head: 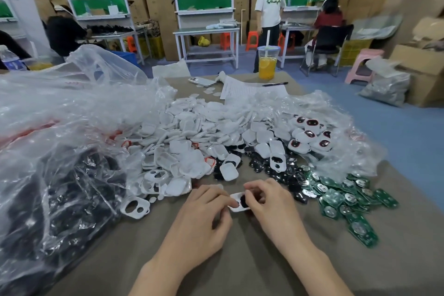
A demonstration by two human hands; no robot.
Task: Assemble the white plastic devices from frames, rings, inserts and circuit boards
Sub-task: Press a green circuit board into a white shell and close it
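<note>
Parts-laden table (252, 259) during device assembly.
A clear plastic bag (60, 139) lies at left, a heap of white shells (192, 127) at centre and green circuit boards (348, 202) at right. Just before the heap, the left hand (204, 216) and right hand (269, 204) pinch one white frame (236, 208) between curled fingertips, with a dark insert (243, 200) inside it.
</note>
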